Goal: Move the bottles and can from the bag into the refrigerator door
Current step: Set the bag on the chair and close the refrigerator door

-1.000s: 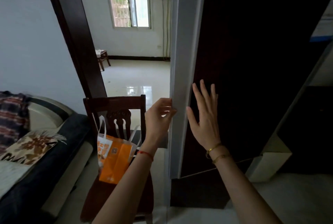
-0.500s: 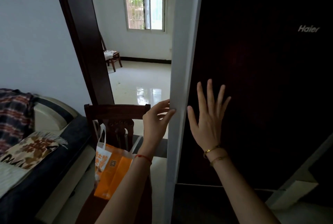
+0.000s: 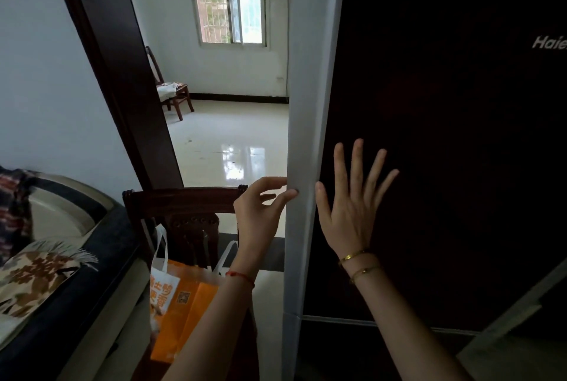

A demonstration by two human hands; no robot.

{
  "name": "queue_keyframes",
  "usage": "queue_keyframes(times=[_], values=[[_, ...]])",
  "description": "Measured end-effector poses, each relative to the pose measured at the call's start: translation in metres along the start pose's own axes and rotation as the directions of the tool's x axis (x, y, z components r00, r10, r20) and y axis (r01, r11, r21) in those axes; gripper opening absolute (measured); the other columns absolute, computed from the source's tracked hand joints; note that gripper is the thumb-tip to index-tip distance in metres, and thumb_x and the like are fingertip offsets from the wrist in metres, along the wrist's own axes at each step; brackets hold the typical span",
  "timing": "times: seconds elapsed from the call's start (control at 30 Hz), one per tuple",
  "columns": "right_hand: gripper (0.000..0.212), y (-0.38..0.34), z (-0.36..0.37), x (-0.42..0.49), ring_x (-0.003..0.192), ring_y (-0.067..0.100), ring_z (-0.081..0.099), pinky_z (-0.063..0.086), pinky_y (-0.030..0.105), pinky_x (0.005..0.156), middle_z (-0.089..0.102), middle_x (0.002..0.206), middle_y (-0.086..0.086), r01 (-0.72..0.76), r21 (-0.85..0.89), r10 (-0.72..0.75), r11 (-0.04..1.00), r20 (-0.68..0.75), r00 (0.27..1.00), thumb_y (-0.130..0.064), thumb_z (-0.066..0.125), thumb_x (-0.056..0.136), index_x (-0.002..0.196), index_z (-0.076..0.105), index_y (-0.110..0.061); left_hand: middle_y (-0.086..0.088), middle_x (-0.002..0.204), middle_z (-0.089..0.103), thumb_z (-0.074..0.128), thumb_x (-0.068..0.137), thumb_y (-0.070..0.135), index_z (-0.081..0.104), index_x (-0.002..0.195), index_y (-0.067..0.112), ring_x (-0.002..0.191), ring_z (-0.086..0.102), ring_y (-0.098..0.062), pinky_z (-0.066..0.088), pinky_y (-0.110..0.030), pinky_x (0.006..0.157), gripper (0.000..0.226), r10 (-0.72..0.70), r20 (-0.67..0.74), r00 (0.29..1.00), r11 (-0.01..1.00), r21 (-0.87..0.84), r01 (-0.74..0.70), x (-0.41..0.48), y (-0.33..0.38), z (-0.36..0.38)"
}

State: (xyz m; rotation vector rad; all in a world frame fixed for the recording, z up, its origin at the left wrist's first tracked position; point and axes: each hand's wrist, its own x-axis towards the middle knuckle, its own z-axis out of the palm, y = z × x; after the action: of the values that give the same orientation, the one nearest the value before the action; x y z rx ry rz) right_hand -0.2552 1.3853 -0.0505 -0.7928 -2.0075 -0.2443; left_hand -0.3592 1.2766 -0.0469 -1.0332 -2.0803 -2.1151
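Refrigerator door (image 3: 445, 135) under right fingers (image 3: 356, 163).

Orange bag (image 3: 181, 304) on dark wooden chair (image 3: 181, 199)

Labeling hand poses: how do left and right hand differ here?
The left hand curls its fingers at the pale edge of the refrigerator door; the right hand is spread flat against the door's dark front. The left wrist wears a red string, the right two gold bangles. Both hold nothing.

Bag (image 3: 184, 304) contents hidden; door logo (image 3: 550, 42) cut by right edge
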Motion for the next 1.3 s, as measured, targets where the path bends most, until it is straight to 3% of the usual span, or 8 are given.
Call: queue_keyframes(times=[0.27, 0.43, 0.53, 0.67, 1.03, 1.3], values=[[0.07, 0.001, 0.015, 0.002, 0.146, 0.03, -0.022, -0.006, 0.062, 0.115, -0.024, 0.159, -0.004, -0.008, -0.064, 0.004, 0.998, -0.05, 0.999, -0.05, 0.028, 0.098, 0.152, -0.01, -0.028, 0.011, 0.089, 0.074, 0.083, 0.07, 0.026, 0.076, 0.092, 0.018, 0.087, 0.069, 0.002, 0.052, -0.011, 0.074, 0.025, -0.052, 0.055, 0.997, 0.999, 0.002, 0.052, 0.013, -0.009, -0.004], [0.069, 0.0, 0.018, 0.003, 0.146, 0.031, -0.021, -0.006, 0.062, 0.116, -0.023, 0.159, -0.003, -0.013, -0.089, 0.008, 0.996, -0.057, 0.998, -0.05, 0.025, 0.097, 0.153, -0.009, -0.027, 0.013, 0.111, 0.071, 0.08, 0.074, 0.029, 0.068, 0.115, 0.024, 0.107, 0.064, 0.002, 0.051, -0.018, 0.09, 0.042, -0.036, 0.198, 0.98, 0.999, -0.027, 0.042, 0.02, -0.012, -0.011], [0.068, 0.0, 0.019, 0.003, 0.147, 0.032, -0.021, -0.007, 0.062, 0.116, -0.023, 0.16, -0.002, -0.016, -0.093, 0.01, 0.996, -0.062, 0.998, -0.05, 0.023, 0.097, 0.153, -0.009, -0.027, 0.015, 0.129, 0.062, 0.073, 0.083, 0.027, 0.058, 0.131, 0.026, 0.123, 0.055, 0.001, 0.045, -0.024, 0.102, 0.05, -0.024, 0.289, 0.957, 0.99, -0.129, 0.064, 0.018, -0.011, -0.015], [0.068, -0.001, 0.019, 0.002, 0.146, 0.032, -0.021, -0.005, 0.063, 0.116, -0.023, 0.159, -0.001, -0.022, -0.113, 0.016, 0.993, -0.05, 0.999, -0.05, 0.022, 0.097, 0.153, -0.01, -0.026, 0.018, 0.14, 0.054, 0.065, 0.09, 0.029, 0.049, 0.14, 0.029, 0.13, 0.049, 0.003, 0.041, -0.029, 0.11, 0.053, -0.029, 0.341, 0.939, 0.985, -0.148, 0.084, 0.015, -0.011, -0.016], [0.07, -0.006, 0.01, 0.002, 0.147, 0.036, -0.016, -0.001, 0.063, 0.117, -0.022, 0.16, 0.002, -0.052, -0.144, 0.055, 0.988, 0.019, 0.998, -0.048, 0.025, 0.097, 0.153, -0.01, -0.023, 0.013, 0.14, 0.056, 0.064, 0.09, 0.031, 0.052, 0.138, 0.029, 0.131, 0.05, 0.0, 0.041, -0.034, 0.112, 0.049, -0.059, 0.402, 0.914, 0.985, -0.127, 0.12, 0.004, -0.007, -0.029], [0.069, -0.016, -0.025, 0.001, 0.149, 0.036, -0.006, 0.003, 0.06, 0.119, -0.006, 0.162, 0.005, -0.065, -0.157, 0.092, 0.985, 0.169, 0.981, -0.047, 0.035, 0.099, 0.154, 0.001, -0.024, 0.013, 0.136, 0.059, 0.065, 0.09, 0.026, 0.055, 0.135, 0.027, 0.129, 0.052, -0.001, 0.042, -0.037, 0.111, 0.046, -0.066, 0.418, 0.906, 0.98, -0.145, 0.138, -0.015, 0.005, -0.057]])
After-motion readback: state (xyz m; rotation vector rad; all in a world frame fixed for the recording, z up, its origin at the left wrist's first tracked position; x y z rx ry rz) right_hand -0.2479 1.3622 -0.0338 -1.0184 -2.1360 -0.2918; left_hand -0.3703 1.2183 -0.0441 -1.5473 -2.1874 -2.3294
